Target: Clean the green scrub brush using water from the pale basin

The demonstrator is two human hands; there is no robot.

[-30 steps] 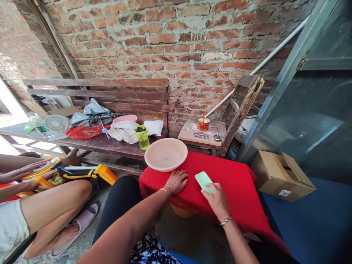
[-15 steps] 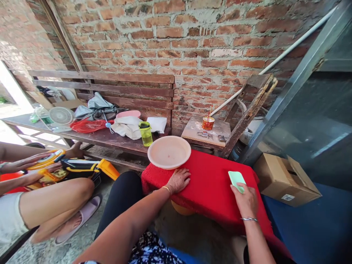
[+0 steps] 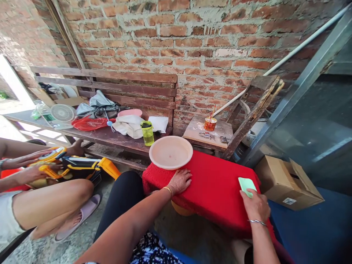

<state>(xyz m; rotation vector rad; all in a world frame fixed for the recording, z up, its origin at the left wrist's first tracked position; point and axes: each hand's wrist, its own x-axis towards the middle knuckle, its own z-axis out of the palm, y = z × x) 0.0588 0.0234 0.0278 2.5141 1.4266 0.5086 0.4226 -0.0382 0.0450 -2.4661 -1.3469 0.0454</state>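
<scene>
My left hand (image 3: 180, 182) lies flat on the red cloth (image 3: 214, 178) that covers a small table. Its fingers are stretched out close to the near rim of a pale pink basin (image 3: 171, 165), which stands at the table's left end. In my right hand (image 3: 256, 205) is a mint-green flat rectangular piece (image 3: 247, 184) with rounded corners, gripped by its near end. That piece is over the right part of the cloth; its underside is hidden, so I cannot tell its exact kind.
Right of the table, a cardboard box (image 3: 287, 183) rests on a blue surface (image 3: 310, 227). Behind, a wooden chair (image 3: 192, 130) bears a red-patterned cup (image 3: 209, 124) and padlocks. A bench (image 3: 129, 141) holds a green bottle (image 3: 147, 135) and a fan. A person on the left holds a yellow-black object.
My right hand has moved right and slightly nearer with the green piece, toward the table's right edge. My left hand stays on the cloth. The whole view has shifted slightly.
</scene>
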